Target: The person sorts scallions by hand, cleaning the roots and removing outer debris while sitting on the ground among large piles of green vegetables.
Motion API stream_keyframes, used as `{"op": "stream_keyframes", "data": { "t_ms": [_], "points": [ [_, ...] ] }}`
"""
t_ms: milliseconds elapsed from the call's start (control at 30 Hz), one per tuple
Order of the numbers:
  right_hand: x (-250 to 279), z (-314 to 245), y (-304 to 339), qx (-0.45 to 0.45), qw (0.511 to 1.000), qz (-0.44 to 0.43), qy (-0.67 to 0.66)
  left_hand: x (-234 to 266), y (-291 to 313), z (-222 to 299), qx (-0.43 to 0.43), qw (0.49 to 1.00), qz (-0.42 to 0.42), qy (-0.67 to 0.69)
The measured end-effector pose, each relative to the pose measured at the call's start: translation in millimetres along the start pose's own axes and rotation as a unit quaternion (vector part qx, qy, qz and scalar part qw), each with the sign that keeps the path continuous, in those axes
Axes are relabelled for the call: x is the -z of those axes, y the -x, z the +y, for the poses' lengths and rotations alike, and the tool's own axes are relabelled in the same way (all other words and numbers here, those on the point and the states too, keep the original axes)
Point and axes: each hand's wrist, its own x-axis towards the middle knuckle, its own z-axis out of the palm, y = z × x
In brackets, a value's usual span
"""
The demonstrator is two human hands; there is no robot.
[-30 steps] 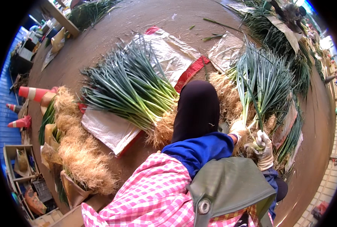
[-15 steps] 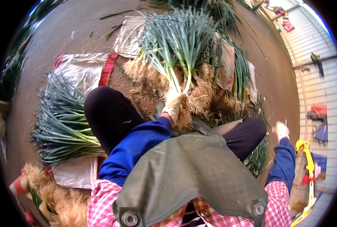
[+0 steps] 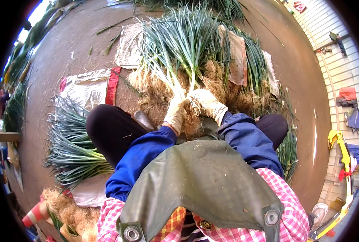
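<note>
In the middle of the view, my left hand [image 3: 177,114], in a pale work glove, is closed round the white lower ends of a few spring onions [image 3: 172,80], with their tangled roots beneath it. My right hand [image 3: 208,105], gloved too, presses its fingers together at the base of the stalks, close beside the left. The green leaves fan out away from me over a heap of more spring onions [image 3: 213,74], whose shaggy roots face me. Which stalks each hand grips is partly hidden by the gloves.
Left of my knee, a pile of spring onions [image 3: 76,147] lies on a pale sack [image 3: 87,86] with red edging. A mass of roots [image 3: 74,215] is at lower left. An olive apron [image 3: 203,177] covers my lap. A yellow curved frame [image 3: 346,169] stands at right.
My right hand has come in from the far right to the base of the spring onions. My left hand keeps its hold on them. The view has shifted slightly.
</note>
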Motion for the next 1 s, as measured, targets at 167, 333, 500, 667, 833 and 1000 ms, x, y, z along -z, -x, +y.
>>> {"op": "stream_keyframes", "data": {
  "t_ms": [167,333,500,667,833,1000],
  "points": [
    [7.4,-27.9,13.2,0.286,0.797,0.005,0.532,-8.5,10.6,9.7,-0.001,1.0,0.011,0.025],
    [28.0,-44.0,24.2,0.04,0.998,0.052,0.016,8.9,-2.8,-2.3,-0.001,0.998,0.014,-0.058],
    [29.1,-35.1,21.5,-0.018,0.985,-0.007,-0.173,-14.1,9.7,8.0,0.02,0.999,-0.015,0.025],
    [10.9,-18.6,14.0,-0.025,0.955,0.03,-0.296,17.7,-14.2,-9.1,0.117,0.99,0.016,0.072],
    [20.4,-36.0,21.9,-0.077,0.993,0.047,-0.074,9.4,-13.2,-11.4,0.077,0.997,-0.01,0.025],
    [16.7,-49.2,19.4,0.024,0.989,-0.013,0.148,22.9,-21.1,-20.5,0.05,0.995,-0.045,-0.071]
  ]
}}
